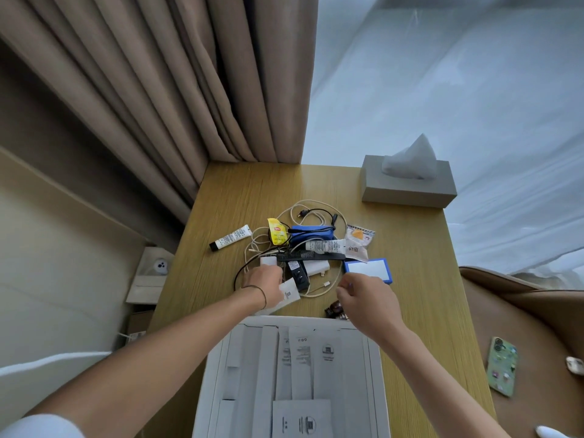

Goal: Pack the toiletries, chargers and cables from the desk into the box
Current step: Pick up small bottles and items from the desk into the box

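Left hand (264,281) curled over white packet (289,294) at pile's 7 o'clock edge; grasp probable, not certain. Right hand (366,298) loosely curled, empty. White charger (268,260) at 12 o'clock from left hand, nearer it. Box (218,358) at 6 o'clock.

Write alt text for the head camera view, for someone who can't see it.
Two bare hands, left hand and right hand, reach over an open white box toward tangled cables, chargers and tubes on a wooden desk.
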